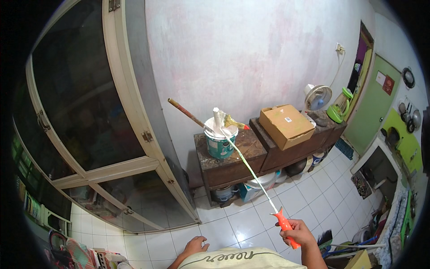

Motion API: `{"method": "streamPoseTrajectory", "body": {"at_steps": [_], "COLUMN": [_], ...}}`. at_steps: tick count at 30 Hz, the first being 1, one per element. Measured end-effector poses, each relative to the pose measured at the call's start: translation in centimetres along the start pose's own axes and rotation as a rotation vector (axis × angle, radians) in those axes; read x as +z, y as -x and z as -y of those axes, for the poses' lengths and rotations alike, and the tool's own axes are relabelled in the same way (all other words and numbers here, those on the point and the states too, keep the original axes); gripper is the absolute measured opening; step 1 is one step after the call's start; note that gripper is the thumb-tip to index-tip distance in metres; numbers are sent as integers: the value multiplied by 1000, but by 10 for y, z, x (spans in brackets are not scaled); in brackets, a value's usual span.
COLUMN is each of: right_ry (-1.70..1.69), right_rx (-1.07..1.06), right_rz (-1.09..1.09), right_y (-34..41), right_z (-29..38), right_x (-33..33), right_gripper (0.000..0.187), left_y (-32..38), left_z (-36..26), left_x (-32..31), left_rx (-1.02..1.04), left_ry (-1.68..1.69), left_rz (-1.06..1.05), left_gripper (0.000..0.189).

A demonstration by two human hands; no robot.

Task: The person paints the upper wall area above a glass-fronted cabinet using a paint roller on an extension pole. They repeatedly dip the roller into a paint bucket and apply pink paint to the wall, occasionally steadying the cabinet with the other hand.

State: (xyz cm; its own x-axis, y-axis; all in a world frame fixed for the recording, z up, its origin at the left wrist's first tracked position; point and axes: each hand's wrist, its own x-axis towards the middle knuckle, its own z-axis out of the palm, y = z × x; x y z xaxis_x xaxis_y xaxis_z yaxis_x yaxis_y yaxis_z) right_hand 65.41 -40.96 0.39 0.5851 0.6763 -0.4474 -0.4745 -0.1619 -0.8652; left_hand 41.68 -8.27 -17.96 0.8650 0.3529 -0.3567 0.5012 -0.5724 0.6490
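Observation:
My right hand (299, 231) grips the orange plastic handle (284, 222) of a paint roller. Its long, thin, paint-streaked rod slants up and left to a green paint bucket (220, 148) on a low wooden cabinet. White paint coats the bucket's rim, and the white roller sleeve (217, 116) sticks up at its mouth. A paintbrush (235, 123) with a yellow, red-tipped handle lies across the rim, and a worn stick (184, 111) leans out to the left. My left hand (194, 245) hangs low before my shirt, holding nothing, its fingers loosely apart.
A tall glass-doored cabinet (153, 164) stands at left. On the low wooden cabinet (231, 168) are a cardboard box (285, 122), a fan (317, 97) and a green blender (337, 111). Behind is a patchy white wall (235, 50). A broom (325, 240) and kitchen items lie at right.

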Motion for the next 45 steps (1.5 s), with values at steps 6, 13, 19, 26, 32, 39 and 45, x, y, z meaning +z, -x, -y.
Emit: {"method": "streamPoseTrajectory", "body": {"at_steps": [6,13,19,26,32,39,45], "right_ry": [4,65,158,167,319,253,4], "right_rx": [-9,4,-69,-133,-112,-170,-151], "right_rz": [-3,-30,-3,40,-65,-101,-119], "right_y": [-2,-4,9,-1,7,-9,-24], "right_z": [-1,-1,2,-10,2,-19,-48], "right_x": [0,0,2,-12,8,4,6], "right_gripper": [35,34,34,36,40,39,37], "left_y": [-2,-6,-12,-22,-19,-6,7], "left_z": [1,13,36,51,67,86,124], "left_x": [-3,7,20,13,3,-5,-21], "left_rx": [14,45,83,108,94,92,98], "left_ry": [-2,-42,-53,4,18,89,179], "left_rz": [-2,-2,21,70,26,-14,-58], "left_gripper": [42,42,48,47,43,39,36]}}
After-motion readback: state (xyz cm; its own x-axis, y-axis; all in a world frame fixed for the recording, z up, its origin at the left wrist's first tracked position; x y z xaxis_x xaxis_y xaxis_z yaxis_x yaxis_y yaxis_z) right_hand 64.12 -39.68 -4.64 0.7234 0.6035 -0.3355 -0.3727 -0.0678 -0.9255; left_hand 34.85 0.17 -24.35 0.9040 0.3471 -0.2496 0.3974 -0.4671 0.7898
